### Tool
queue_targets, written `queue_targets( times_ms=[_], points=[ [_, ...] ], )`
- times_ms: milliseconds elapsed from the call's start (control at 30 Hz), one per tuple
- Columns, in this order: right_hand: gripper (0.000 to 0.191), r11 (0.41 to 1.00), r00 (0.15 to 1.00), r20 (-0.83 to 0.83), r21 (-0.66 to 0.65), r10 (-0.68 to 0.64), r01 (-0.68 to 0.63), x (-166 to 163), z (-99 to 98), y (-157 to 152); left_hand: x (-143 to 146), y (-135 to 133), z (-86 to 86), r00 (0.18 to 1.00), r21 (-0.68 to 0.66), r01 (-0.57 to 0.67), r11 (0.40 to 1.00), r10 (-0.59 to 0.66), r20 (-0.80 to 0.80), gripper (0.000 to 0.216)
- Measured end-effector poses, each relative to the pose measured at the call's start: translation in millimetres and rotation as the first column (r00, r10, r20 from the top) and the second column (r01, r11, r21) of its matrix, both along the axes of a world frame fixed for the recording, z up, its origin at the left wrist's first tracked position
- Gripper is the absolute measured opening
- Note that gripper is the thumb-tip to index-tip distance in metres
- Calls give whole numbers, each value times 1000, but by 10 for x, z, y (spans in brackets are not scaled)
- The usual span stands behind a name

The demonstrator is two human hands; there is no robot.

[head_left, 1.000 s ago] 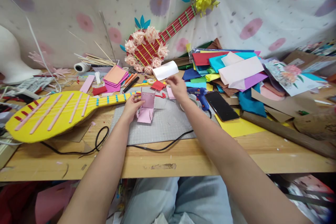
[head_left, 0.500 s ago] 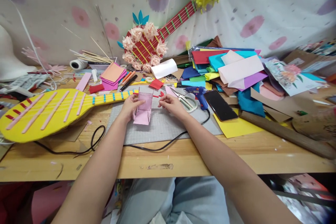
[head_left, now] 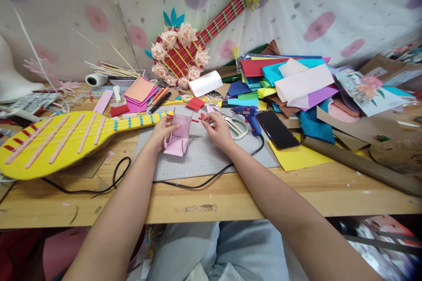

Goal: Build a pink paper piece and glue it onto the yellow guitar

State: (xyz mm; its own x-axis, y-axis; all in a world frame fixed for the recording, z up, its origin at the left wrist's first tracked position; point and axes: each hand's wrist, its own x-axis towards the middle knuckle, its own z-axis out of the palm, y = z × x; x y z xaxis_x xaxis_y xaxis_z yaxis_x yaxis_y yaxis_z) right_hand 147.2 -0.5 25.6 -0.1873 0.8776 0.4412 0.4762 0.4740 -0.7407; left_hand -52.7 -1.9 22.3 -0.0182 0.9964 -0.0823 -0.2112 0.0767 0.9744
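Note:
My left hand (head_left: 161, 131) grips the left side of a small folded pink paper piece (head_left: 180, 137) that stands on a grey cutting mat (head_left: 204, 158). Just right of it, my right hand (head_left: 216, 129) rests on the mat. Its fingertips are down on several small red strips (head_left: 201, 117); whether one is pinched I cannot tell. White-handled scissors (head_left: 236, 125) lie right beside that hand.
A yellow cardboard guitar (head_left: 59, 140) lies at the left, its neck reaching the pink piece. A blue glue gun (head_left: 250, 116), a black phone (head_left: 277, 129) and a heap of coloured paper (head_left: 290, 83) sit to the right. A black cable (head_left: 118, 175) crosses the wooden table's front.
My right hand came back from the far side of the mat, uncovering the scissors, and now has its fingertips on the red strips. The left hand has kept its hold on the pink piece.

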Motion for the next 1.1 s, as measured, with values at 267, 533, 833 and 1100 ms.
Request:
queue_targets(
  times_ms=[267,533,833,1100],
  points=[
    [12,962,949,-258,-150,183,-227,-106,-173,76,22,-9,17,995,10,58,998,-57,-79,54],
    [13,954,908,-384,-170,165,-245,-240,-144,66,24,13,-45,991,45,60,997,-54,-125,59],
    [15,904,750,-661,-336,-25,-265,-225,-141,111,-106,-109,214,990,-71,121,990,-126,-61,64],
    [12,902,747,-644,-405,-164,-151,-208,-171,132,-103,-173,384,675,561,-435,704,667,-314,31]
  ],
)
